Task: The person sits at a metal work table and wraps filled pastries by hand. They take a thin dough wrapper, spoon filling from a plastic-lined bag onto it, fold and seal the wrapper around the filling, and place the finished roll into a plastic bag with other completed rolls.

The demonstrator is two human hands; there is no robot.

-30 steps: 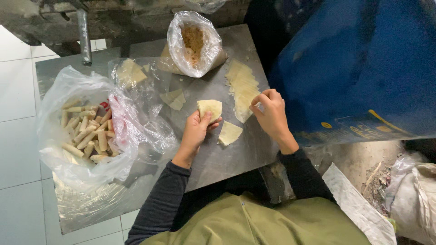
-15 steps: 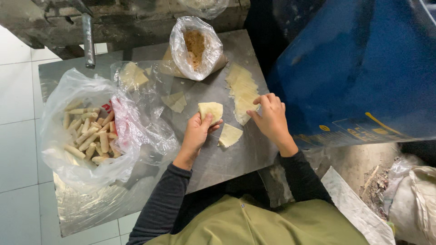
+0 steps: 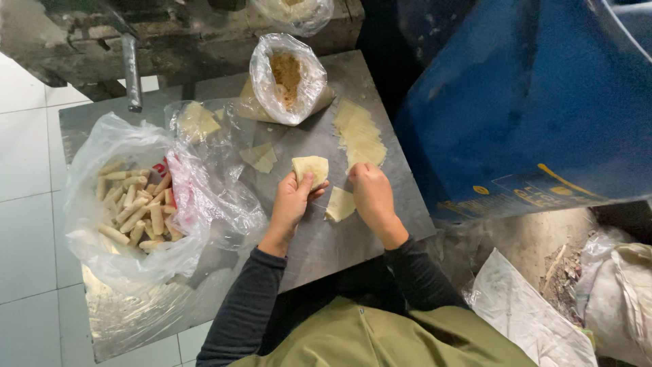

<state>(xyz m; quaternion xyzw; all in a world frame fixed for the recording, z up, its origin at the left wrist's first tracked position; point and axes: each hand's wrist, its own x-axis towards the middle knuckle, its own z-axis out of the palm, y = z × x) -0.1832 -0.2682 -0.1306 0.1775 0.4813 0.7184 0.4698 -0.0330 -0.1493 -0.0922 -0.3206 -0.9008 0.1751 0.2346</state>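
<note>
Two hands: both over the metal bench (image 3: 326,251).
Left hand (image 3: 292,204): fingers pinching a folded wrapper (image 3: 310,168), held just above the bench.
Right hand (image 3: 370,194): fingers curled, touching the wrapper stack (image 3: 360,136).
Bag of rolls (image 3: 136,204): well left.

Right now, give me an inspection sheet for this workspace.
Surface: metal table, dull and smeared.
Job's things: folded wrapper; flat wrapper; wrapper stack.
Clutter: bag of rolls; bag of brown filling; loose wrappers.
Hands: left hand grips the folded wrapper; right hand curled at the stack's near edge, grasp unclear.
Cables: nothing seen.
Surroundings: blue barrel; white floor tiles.
</note>
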